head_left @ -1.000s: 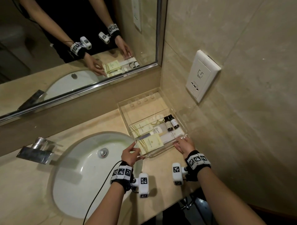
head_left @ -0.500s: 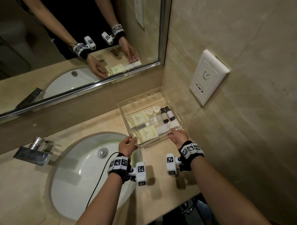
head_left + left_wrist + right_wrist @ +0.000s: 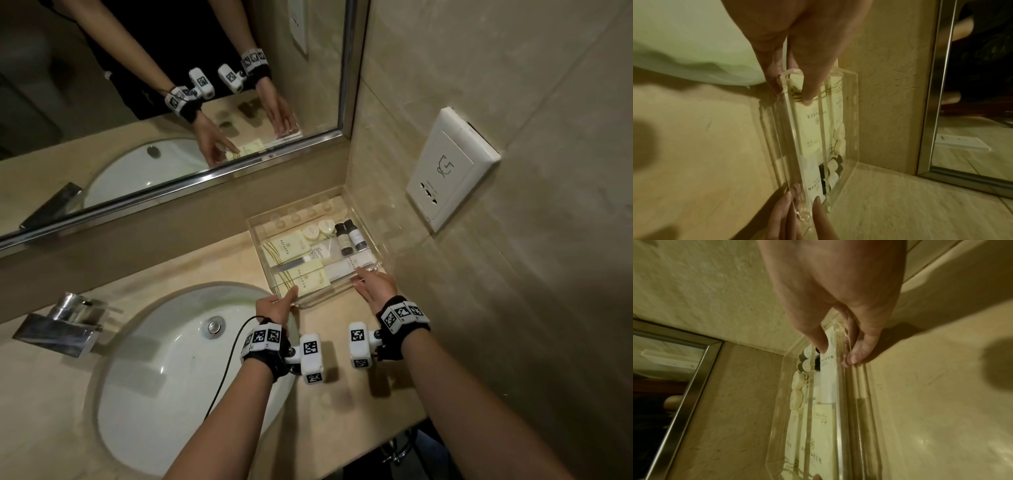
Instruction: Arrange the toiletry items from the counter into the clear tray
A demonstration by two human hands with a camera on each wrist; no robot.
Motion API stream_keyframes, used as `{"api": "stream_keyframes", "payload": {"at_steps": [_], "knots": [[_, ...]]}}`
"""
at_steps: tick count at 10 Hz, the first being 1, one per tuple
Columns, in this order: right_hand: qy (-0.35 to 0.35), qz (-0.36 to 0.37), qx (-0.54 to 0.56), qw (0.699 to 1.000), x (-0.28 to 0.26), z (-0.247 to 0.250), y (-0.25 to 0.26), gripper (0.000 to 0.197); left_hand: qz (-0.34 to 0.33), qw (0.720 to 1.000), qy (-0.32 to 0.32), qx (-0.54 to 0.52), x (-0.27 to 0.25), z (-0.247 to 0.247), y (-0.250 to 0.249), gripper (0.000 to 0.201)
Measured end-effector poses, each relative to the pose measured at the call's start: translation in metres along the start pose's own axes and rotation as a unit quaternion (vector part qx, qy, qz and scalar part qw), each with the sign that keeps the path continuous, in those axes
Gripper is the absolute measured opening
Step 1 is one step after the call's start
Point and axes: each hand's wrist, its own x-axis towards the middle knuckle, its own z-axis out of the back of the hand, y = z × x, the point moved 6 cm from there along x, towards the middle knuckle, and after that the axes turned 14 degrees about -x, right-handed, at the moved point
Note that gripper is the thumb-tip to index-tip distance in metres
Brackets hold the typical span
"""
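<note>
Both hands have slid the clear tray (image 3: pixel 368 236) back into the corner. From the head view, the toiletry items (image 3: pixel 310 255) all lie inside, so I judge only release remains. Left hand (image 3: pixel 795 53) pinches the near-left corner. Right hand (image 3: pixel 838 293) pinches the near-right rim. Beige stone desk (image 3: pixel 335 404), sink (image 3: pixel 164 370), mirror (image 3: pixel 144 113) surround it.

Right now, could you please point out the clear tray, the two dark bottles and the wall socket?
clear tray (image 3: pixel 334 297): head view, near front wall.
dark bottles (image 3: pixel 345 239): head view, left bottle's label.
wall socket (image 3: pixel 445 171): head view, white faceplate.
</note>
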Motion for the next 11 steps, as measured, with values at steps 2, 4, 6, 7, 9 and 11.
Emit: {"api": "stream_keyframes", "payload": {"at_steps": [2, 4, 6, 7, 9, 11], "knots": [[0.021, 0.004, -0.018, 1.0, -0.01, 0.0, -0.012, 0.036, 0.091, 0.982, 0.024, -0.161, -0.025, -0.001, 0.02, 0.033], [0.014, 0.012, 0.011, 1.0, -0.018, 0.0, -0.005, 0.035, 0.126, 0.946, 0.037, -0.297, -0.033, -0.006, 0.018, 0.024], [0.032, 0.009, 0.04, 0.999, -0.013, -0.01, 0.009, 0.033, 0.104, 0.945, 0.057, -0.305, -0.038, -0.01, 0.003, 0.019], [0.039, 0.008, 0.036, 0.999, -0.01, -0.016, 0.015, 0.032, 0.104, 0.937, 0.051, -0.329, -0.035, -0.011, -0.002, 0.026], [0.063, 0.027, 0.033, 0.997, -0.009, -0.028, 0.036, 0.041, 0.112, 0.929, 0.036, -0.35, -0.035, -0.012, -0.014, 0.033], [0.054, 0.031, -0.016, 0.998, -0.016, -0.02, 0.025, 0.015, 0.086, 0.949, 0.036, -0.302, -0.028, -0.002, -0.018, 0.011]]}}
